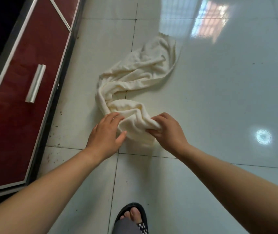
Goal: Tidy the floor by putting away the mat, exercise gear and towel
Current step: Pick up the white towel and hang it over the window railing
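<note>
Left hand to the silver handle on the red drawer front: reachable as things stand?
Probably yes. The handle sits left of and beyond the left hand, with only bare floor between them and nothing blocking. But that hand grips the towel, so it would have to let go first.

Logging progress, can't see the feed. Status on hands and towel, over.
Left hand and right hand both grip the towel at its near end. Rest trails crumpled on the tiled floor. Beside it, red cabinet; nothing blocking.
</note>
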